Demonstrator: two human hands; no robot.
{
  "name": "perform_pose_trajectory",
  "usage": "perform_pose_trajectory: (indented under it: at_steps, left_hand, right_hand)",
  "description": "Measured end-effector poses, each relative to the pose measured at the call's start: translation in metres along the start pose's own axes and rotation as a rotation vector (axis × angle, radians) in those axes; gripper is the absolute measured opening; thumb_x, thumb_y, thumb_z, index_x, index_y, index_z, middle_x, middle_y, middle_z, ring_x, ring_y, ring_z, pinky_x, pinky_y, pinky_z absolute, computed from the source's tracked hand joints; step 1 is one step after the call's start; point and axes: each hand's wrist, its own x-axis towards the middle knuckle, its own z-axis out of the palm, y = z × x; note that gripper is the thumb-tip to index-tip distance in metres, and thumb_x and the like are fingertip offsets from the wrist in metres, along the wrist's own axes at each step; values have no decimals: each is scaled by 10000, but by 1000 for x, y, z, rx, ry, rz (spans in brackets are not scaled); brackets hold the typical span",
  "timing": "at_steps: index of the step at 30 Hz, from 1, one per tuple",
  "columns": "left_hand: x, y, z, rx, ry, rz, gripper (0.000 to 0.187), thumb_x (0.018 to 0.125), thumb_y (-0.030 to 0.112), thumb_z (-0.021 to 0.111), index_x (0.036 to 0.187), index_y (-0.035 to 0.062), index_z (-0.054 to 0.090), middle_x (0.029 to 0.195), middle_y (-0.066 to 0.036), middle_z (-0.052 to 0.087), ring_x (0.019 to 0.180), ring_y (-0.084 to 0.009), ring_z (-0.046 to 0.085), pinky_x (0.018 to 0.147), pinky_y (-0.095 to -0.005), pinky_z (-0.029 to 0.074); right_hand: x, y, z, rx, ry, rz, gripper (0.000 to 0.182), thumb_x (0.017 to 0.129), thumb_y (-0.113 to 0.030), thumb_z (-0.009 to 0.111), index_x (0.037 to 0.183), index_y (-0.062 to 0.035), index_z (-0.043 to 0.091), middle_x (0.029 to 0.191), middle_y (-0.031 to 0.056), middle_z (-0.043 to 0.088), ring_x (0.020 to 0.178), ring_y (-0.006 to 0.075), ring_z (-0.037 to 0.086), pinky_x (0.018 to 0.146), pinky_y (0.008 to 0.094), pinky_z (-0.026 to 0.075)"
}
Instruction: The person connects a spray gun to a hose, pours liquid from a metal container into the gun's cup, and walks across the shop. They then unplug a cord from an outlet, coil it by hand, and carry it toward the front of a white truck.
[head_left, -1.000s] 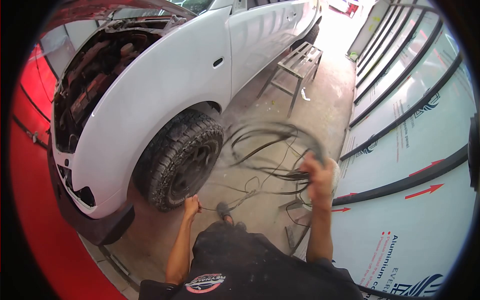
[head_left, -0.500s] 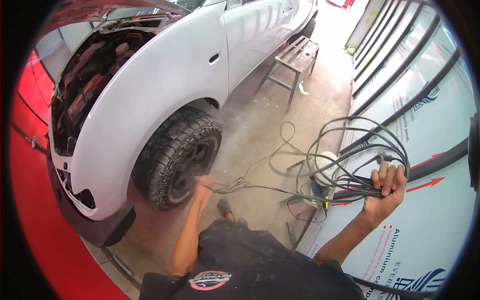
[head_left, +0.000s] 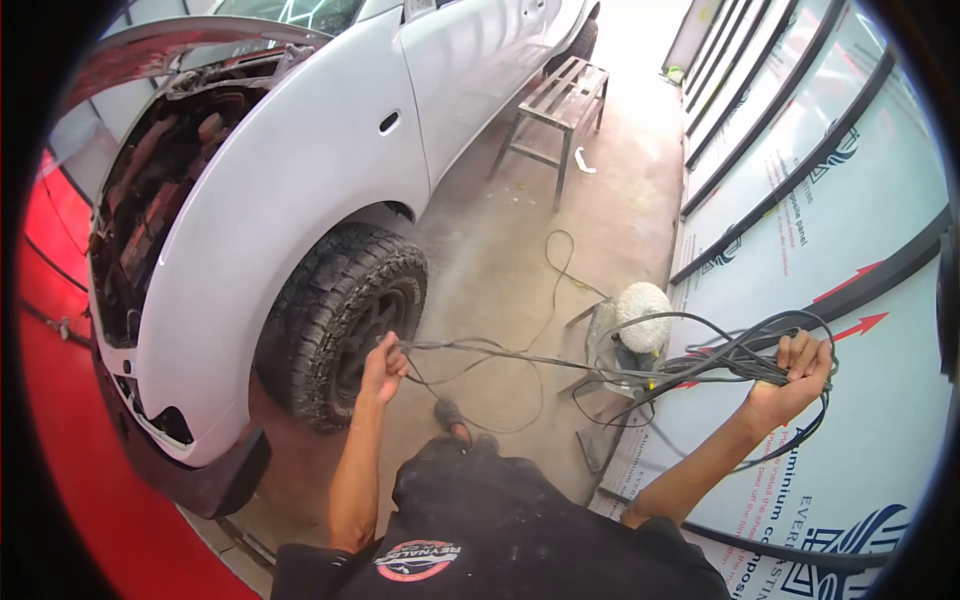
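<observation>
A bundle of dark cable (head_left: 740,362) hangs in loose loops from my right hand (head_left: 803,372), whose fingers are wrapped round it at the right. Lengths of the cable stretch across to my left hand (head_left: 385,368), which is closed on them in front of the front wheel. Below and behind the stretched part, a thinner loop droops towards the floor and another runs up over it. Under the cable, near the wall panels, a round white fluffy pad (head_left: 643,316) rests on a small stand.
A white car (head_left: 320,130) with its hood raised stands at the left, its front tyre (head_left: 345,330) close to my left hand. A metal bench (head_left: 565,95) is further back. Printed panels (head_left: 790,230) line the right side. A shoe (head_left: 450,415) shows below.
The raised loops at my right hand have dropped and flattened. My left hand has moved slightly up and left, and the cable between my hands is straighter. The view has shifted a little.
</observation>
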Motion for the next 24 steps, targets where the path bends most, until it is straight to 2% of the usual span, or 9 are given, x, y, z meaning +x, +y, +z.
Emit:
perform_pose_trajectory:
  at_steps: [3,8,12,13,16,17,20,21,24]
  left_hand:
    - [11,-6,14,64,99,-86,162,938,293,585,888,143,549,704,18,538,516,-80,388,517,-247,299]
    - [-12,22,131,-88,-307,16,167,972,290,520,932,133,563,769,-18,602,513,-80,388,522,-239,312]
    - [-39,36,154,-36,-474,102,193,975,307,509,963,123,567,764,-31,599,504,-79,378,520,-236,315]
    - [-40,34,147,125,-372,140,197,971,297,511,983,108,563,738,-29,581,500,-75,374,517,-232,315]
    - [-26,22,101,280,-127,-18,203,970,287,515,969,96,583,703,-6,567,497,-76,388,515,-229,333]
    - [-28,19,92,300,-125,-64,199,958,254,542,940,63,598,694,-10,569,515,-79,417,526,-236,353]
    - [-39,7,74,703,-141,26,224,925,247,604,857,35,632,667,-12,575,546,-75,459,544,-236,370]
    - [-35,5,54,941,-132,-1,288,881,277,670,779,8,660,637,-18,594,567,-77,507,541,-233,390]
    - [-55,2,34,1427,-20,-56,360,855,332,696,708,4,669,601,-15,600,549,-74,524,521,-223,395]
  right_hand:
    - [3,0,3,-14,-25,-6,402,968,-121,400,610,-136,219,569,-25,191,544,89,161,509,248,212]
    - [-2,-1,14,-93,5,-25,411,968,-134,387,604,-138,195,580,-16,204,569,102,188,542,253,212]
    - [7,-15,-10,28,6,-15,407,978,-136,382,614,-136,199,584,-16,196,567,96,174,529,250,208]
    - [8,-20,-15,11,26,-56,405,981,-135,386,618,-134,204,581,-17,192,563,92,165,519,246,205]
    - [7,-32,-24,-18,87,-79,405,981,-133,386,617,-133,208,577,-18,193,557,90,160,513,244,201]
    - [8,-33,-27,-33,97,-92,403,978,-131,390,617,-134,209,575,-19,191,554,90,155,513,245,198]
    - [6,-33,-40,-94,132,-122,399,969,-123,401,618,-134,213,568,-22,184,546,89,142,510,246,190]
    - [5,-33,-44,-99,128,-121,394,963,-119,413,620,-135,219,567,-24,185,544,89,138,512,249,188]
    - [1,-31,-50,-146,142,-135,392,962,-121,415,620,-135,223,571,-24,186,548,89,139,516,250,189]
